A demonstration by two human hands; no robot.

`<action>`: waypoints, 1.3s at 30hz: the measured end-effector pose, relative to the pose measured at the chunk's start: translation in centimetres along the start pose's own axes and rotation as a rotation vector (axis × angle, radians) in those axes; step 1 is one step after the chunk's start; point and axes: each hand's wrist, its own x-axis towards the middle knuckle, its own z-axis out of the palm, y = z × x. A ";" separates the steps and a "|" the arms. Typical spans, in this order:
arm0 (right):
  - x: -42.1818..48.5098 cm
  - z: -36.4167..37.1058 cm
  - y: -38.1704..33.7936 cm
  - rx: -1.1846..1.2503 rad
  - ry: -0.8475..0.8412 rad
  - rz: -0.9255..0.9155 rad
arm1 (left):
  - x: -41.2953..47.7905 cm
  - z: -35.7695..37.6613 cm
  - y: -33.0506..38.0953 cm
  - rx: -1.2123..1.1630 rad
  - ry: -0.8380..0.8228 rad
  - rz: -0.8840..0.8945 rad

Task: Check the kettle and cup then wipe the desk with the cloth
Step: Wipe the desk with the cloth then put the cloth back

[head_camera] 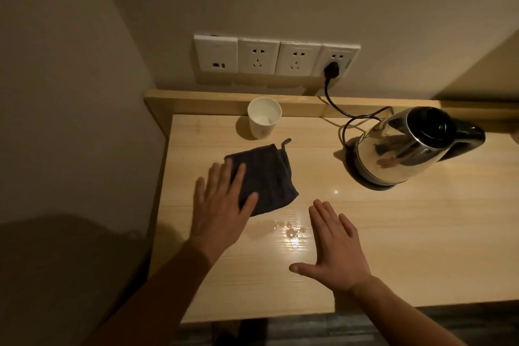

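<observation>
Two hands are hovering flat over the desk (365, 247): our left hand (222, 205) is lying spread on the dark cloth (269, 177), our right hand (334, 247) is spreading empty beside water drops (290, 229). The cup (263, 118) and kettle (407, 149) are standing behind.

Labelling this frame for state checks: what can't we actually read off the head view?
- Kettle: water level hidden; the dark interior shows nothing.
- Kettle switch: out of sight behind the handle side.
- Cup: empty or holding clear liquid, too dim to tell.
- Cloth: near-left part covered by left hand.
- Right hand: touching desk or hovering, unclear.
- Desk's right end: cut off by the frame edge.
</observation>
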 end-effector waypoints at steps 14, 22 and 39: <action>16.0 -3.2 -11.0 -0.005 -0.048 -0.208 | -3.9 1.2 -5.0 0.124 -0.052 -0.060; 14.3 -0.8 -11.4 -0.055 0.047 -0.061 | -3.9 1.6 -5.1 0.119 0.006 -0.060; 4.3 3.0 -11.5 -0.041 0.080 -0.113 | -3.6 2.2 -5.3 0.118 0.030 -0.067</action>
